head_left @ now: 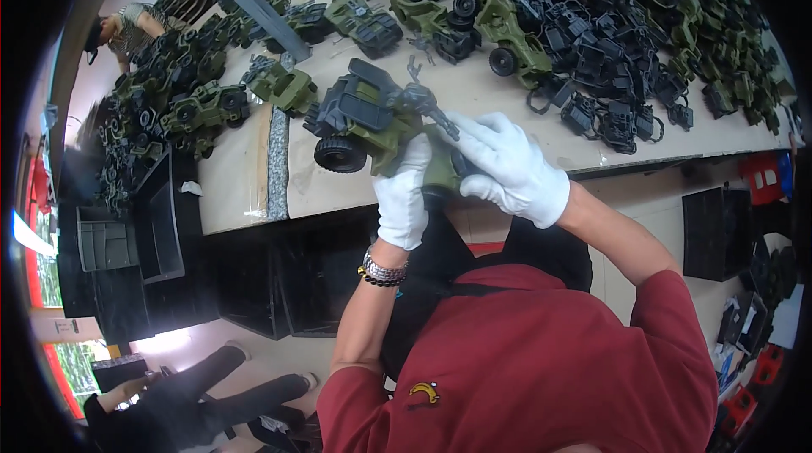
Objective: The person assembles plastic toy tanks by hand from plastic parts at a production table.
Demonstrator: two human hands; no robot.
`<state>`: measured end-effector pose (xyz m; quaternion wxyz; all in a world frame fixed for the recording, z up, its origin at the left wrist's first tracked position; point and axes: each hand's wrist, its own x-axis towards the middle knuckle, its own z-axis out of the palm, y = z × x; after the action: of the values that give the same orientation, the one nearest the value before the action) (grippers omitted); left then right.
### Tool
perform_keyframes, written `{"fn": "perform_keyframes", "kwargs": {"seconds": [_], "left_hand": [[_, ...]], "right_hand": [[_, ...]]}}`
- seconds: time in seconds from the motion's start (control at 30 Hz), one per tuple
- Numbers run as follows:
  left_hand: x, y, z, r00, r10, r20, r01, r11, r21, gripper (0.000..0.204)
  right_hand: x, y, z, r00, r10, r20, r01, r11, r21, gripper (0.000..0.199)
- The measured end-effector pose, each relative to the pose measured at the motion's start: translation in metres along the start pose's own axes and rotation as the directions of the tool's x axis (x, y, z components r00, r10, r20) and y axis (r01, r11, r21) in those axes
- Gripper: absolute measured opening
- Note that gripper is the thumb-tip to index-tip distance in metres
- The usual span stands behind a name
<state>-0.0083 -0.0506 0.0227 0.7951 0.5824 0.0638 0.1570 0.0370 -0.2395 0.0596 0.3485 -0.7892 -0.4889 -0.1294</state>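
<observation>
A green toy jeep (385,142) with black wheels and dark grey fittings is held over the table's near edge. My left hand (404,191), in a white glove, is closed around its near side. My gloved right hand (507,167) grips the jeep's other end, the fingers lying along its top beside a dark toy gun piece (430,106). The right fingertips hide part of the body, and whether the gun piece is fixed on cannot be made out.
The table (338,199) carries a big heap of dark grey parts (592,38) and green jeeps at the right, with more jeeps (207,110) at the left. A metal post (245,0) rises near the back. Black bins (161,220) stand left; people are beyond.
</observation>
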Motion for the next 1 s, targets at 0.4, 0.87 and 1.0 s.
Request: {"fn": "perform_keyframes", "kwargs": {"seconds": [0.4, 0.87, 1.0], "left_hand": [[-0.004, 0.046, 0.012, 0.956, -0.294, -0.01, 0.248, 0.824, -0.509, 0.048], [-0.024, 0.079, -0.028, 0.973, -0.23, 0.01, 0.202, 0.832, -0.517, 0.06], [0.041, 0.122, -0.101, 0.922, -0.354, -0.159, 0.251, 0.856, -0.451, 0.065]], "right_hand": [[0.027, -0.02, -0.017, 0.997, -0.061, -0.044, 0.057, 0.994, -0.093, 0.118], [0.109, -0.04, 0.045, 0.936, -0.206, -0.284, 0.228, 0.973, 0.046, 0.068], [0.124, -0.016, 0.071, 0.987, -0.015, -0.157, 0.054, 0.968, 0.247, 0.085]]}}
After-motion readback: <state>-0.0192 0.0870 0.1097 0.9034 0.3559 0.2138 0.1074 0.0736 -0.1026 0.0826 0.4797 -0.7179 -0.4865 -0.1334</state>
